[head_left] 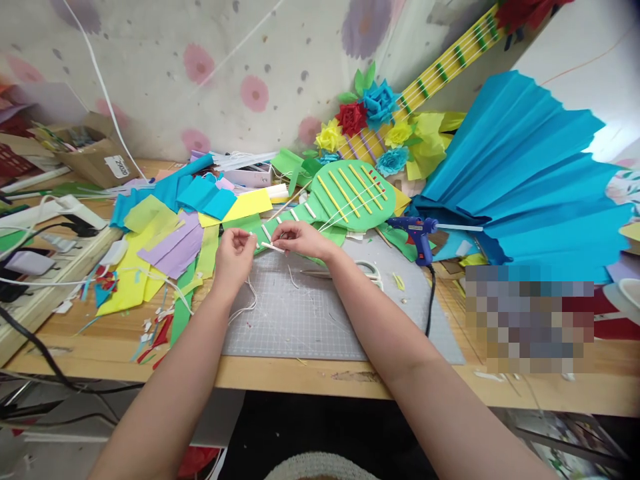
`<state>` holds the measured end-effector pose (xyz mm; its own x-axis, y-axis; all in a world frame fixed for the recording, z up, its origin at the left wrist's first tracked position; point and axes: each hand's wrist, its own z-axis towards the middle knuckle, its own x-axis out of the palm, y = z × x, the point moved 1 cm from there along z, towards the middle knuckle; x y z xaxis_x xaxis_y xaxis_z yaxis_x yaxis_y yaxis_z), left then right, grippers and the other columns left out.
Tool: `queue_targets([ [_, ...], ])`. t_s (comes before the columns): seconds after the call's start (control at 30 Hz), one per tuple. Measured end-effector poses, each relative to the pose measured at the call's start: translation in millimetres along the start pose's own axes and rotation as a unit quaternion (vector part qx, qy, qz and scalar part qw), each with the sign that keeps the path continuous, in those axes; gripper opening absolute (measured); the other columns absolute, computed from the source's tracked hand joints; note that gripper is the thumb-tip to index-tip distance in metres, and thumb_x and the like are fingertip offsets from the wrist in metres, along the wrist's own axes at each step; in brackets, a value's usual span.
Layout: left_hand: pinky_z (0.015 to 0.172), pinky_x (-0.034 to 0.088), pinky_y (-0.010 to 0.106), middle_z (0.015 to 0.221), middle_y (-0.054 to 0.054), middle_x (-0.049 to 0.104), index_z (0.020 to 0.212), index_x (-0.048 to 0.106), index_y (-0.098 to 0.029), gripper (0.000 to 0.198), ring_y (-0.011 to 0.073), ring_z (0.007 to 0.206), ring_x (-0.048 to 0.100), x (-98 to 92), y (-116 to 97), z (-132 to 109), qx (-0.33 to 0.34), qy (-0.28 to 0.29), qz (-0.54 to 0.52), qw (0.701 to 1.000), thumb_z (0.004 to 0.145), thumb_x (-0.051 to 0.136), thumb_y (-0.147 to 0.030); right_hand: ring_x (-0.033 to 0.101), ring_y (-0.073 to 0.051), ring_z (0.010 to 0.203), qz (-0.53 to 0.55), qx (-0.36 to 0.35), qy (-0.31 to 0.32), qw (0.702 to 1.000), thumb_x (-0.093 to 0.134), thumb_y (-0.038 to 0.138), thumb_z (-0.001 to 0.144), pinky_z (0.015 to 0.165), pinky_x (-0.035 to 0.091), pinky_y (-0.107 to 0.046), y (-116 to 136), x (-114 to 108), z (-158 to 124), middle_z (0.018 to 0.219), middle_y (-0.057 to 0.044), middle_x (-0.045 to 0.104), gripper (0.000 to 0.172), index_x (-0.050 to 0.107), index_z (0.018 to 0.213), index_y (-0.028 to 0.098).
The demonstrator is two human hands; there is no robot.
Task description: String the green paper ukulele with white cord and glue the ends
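Observation:
A green paper lute-like instrument (356, 212) lies on the grey cutting mat (300, 333), with yellow strips and red dots on its round body and short white strips (295, 213) across its neck. Thin white strings run from the body toward my right hand (303, 240), whose fingers are pinched low over the neck beside a white strip; what they grip is hidden. At the neck's end, my left hand (236, 257) is closed in a pinch on white string (253, 293), which hangs in a loop onto the mat.
Scissors (371, 273) lie behind my right forearm. A blue glue gun (420, 237) with its black cable stands to the right, before a large blue pleated paper fan (520, 160). Paper scraps (175, 247) and a power strip (80, 212) crowd the left. A flowered yellow instrument (440, 73) leans behind.

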<state>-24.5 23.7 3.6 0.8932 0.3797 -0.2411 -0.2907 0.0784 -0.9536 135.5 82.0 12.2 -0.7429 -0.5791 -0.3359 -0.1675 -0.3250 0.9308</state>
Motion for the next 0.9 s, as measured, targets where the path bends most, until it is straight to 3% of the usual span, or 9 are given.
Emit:
queue_targets([
  [0.1,0.040,0.039,0.021,0.065,-0.002,0.061,0.087,0.044,-0.021,0.035,0.0096,0.045,0.051,3.6,-5.2,-3.2,-0.095,0.080,-0.054,0.991,0.072,0.064,-0.045,0.044,-0.007,0.058,-0.015,-0.032,-0.032,0.999,0.061,0.024,0.073,0.057,0.036,-0.022,0.0,3.2,1.8,0.068,0.003,0.056,0.010,0.059,0.074,0.015],
  [0.17,0.040,0.042,0.021,0.067,-0.001,0.064,0.088,0.044,-0.020,0.040,0.0104,0.047,0.055,4.5,-10.4,-5.9,-0.129,0.105,-0.080,0.983,0.069,0.068,-0.046,0.046,-0.008,0.062,-0.028,-0.048,-0.035,0.998,0.061,0.023,0.073,0.060,0.036,-0.023,0.4,4.2,2.2,0.069,0.002,0.057,0.009,0.060,0.073,0.014],
  [0.43,0.045,0.050,0.021,0.070,-0.003,0.064,0.085,0.045,-0.018,0.047,0.0111,0.058,0.061,0.5,-15.7,-7.4,-0.154,0.101,-0.147,0.972,0.053,0.079,-0.024,0.051,-0.012,0.076,-0.103,-0.084,-0.038,0.990,0.063,0.015,0.072,0.069,0.037,-0.024,4.0,1.9,0.6,0.074,0.000,0.062,0.002,0.064,0.072,0.016],
  [0.67,0.053,0.054,0.023,0.064,-0.002,0.064,0.085,0.048,-0.016,0.036,0.0103,0.058,0.061,0.4,-17.6,-7.3,-0.206,0.128,-0.200,0.949,0.061,0.075,-0.014,0.050,-0.012,0.073,-0.077,-0.067,-0.043,0.994,0.065,0.017,0.071,0.072,0.038,-0.026,3.0,-2.8,0.6,0.071,0.001,0.060,0.002,0.064,0.070,0.015],
  [0.9,0.051,0.052,0.019,0.061,0.000,0.065,0.084,0.049,-0.016,0.024,0.0084,0.053,0.060,-1.1,-17.3,-5.8,-0.255,0.144,-0.241,0.925,0.072,0.068,-0.008,0.049,-0.010,0.068,-0.007,-0.044,-0.011,0.999,0.066,0.023,0.068,0.068,0.039,-0.026,4.3,-6.3,-2.1,0.071,0.002,0.059,0.009,0.063,0.071,0.015],
])
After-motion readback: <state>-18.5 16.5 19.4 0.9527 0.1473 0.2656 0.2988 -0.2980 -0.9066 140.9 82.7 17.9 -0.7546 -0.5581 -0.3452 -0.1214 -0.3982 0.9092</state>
